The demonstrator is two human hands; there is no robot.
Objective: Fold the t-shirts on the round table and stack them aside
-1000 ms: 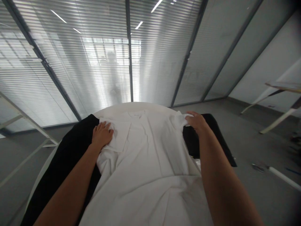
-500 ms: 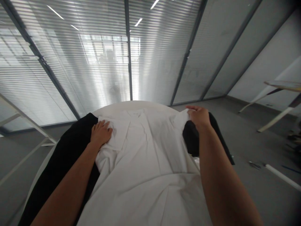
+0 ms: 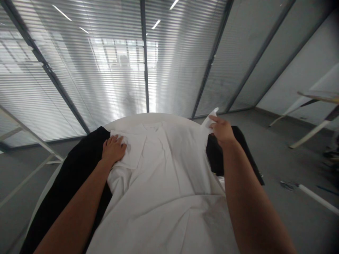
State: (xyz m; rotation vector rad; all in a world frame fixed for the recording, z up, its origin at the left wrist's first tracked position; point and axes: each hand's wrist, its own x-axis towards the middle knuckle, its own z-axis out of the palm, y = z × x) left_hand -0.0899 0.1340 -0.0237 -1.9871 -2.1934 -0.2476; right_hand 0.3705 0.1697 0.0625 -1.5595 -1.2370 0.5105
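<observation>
A white shirt [image 3: 164, 176] lies spread over a round white table [image 3: 137, 120], collar towards the far edge. My left hand [image 3: 113, 149] rests flat on the shirt's folded-in left sleeve, fingers stretched out. My right hand [image 3: 221, 130] pinches the right sleeve [image 3: 210, 121] and holds its end lifted off the table. Black cloth [image 3: 71, 176] lies under the shirt on the left, and more black cloth [image 3: 238, 155] shows on the right beneath my right hand.
Glass partitions with blinds [image 3: 127, 60] stand behind the table. A white frame [image 3: 23, 141] is at the left. Another table's legs [image 3: 312, 109] stand at the right, and a white rod [image 3: 315, 197] lies on the grey floor.
My right hand has raised the right sleeve off the table, so its tip now sticks up. My left hand has stayed pressed on the left sleeve.
</observation>
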